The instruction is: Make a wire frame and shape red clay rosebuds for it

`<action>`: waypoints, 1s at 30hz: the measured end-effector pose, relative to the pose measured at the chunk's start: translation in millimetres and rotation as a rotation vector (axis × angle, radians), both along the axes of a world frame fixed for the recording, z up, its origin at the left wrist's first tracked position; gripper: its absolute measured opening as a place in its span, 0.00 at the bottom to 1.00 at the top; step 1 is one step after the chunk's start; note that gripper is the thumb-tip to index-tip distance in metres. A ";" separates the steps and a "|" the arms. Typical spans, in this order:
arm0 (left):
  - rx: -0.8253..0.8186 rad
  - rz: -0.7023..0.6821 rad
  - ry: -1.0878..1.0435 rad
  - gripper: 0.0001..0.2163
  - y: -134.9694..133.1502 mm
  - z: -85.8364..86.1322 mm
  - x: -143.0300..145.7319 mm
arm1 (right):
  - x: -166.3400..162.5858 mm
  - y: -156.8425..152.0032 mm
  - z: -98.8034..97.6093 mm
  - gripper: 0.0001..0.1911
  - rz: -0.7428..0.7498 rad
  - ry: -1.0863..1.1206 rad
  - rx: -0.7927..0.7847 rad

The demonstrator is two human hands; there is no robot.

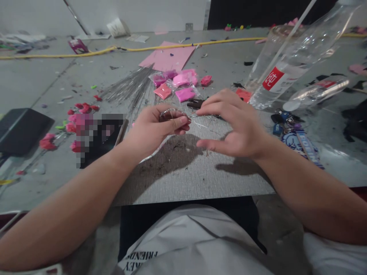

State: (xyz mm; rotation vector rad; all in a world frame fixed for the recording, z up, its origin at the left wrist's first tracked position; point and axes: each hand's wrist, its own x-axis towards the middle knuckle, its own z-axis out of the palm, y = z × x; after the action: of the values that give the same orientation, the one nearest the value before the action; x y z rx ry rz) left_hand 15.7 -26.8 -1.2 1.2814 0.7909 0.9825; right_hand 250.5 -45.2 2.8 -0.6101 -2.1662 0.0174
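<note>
L grip (162, 124) pinched tight on thin silver metal wire (172, 110), bent in a loop; R grip (232, 120) spread wide, appar. w/ nothing held, just right of wire's loose ends. Risk: ends may spring & prick R fingertips (202, 110) if L pinch slackens

Shirt (197, 240): pale grey-white, loose, creased across the front
Lettering (143, 256): black serif capitals, "FRIENDS" readable, part of another word beside it
Right sleeve (334, 248): whitish, short
Trousers (129, 225): near-black cloth
Left hand (156, 126): bare
Right hand (237, 128): bare
</note>
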 end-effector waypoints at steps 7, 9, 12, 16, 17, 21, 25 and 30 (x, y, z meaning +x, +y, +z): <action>-0.149 -0.189 -0.106 0.09 -10.2 5.6 5.0 | -1.6 2.0 -0.4 0.01 -0.013 0.015 0.131; -0.146 -0.219 -0.106 0.09 -12.1 6.6 4.8 | -2.5 -0.4 2.8 0.02 0.006 0.001 0.155; -0.146 -0.280 -0.108 0.09 -13.8 7.4 3.6 | -4.1 -4.6 8.2 0.03 0.052 -0.018 0.213; -0.058 -0.293 -0.061 0.09 -15.8 6.3 2.8 | -6.8 -7.8 9.9 0.03 0.089 -0.006 0.278; -0.023 -0.275 -0.045 0.09 -16.6 6.1 2.9 | -7.4 -8.0 9.2 0.03 0.087 0.009 0.284; 0.128 -0.164 0.047 0.08 -21.4 8.0 3.7 | -9.7 -8.7 4.5 0.02 0.055 0.093 0.242; 0.275 -0.058 0.151 0.05 -28.8 12.7 3.9 | -13.2 -11.3 1.0 0.03 0.045 0.176 0.152; 0.475 0.050 0.265 0.01 -33.3 14.6 0.9 | -20.4 -17.6 -1.2 0.04 0.015 0.307 -0.052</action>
State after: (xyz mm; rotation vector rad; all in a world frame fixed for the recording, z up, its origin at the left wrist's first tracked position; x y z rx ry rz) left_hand 16.6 -60.1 13.4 1.8376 0.8211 1.0940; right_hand 230.1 -62.8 1.5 -0.5796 -1.8772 0.1652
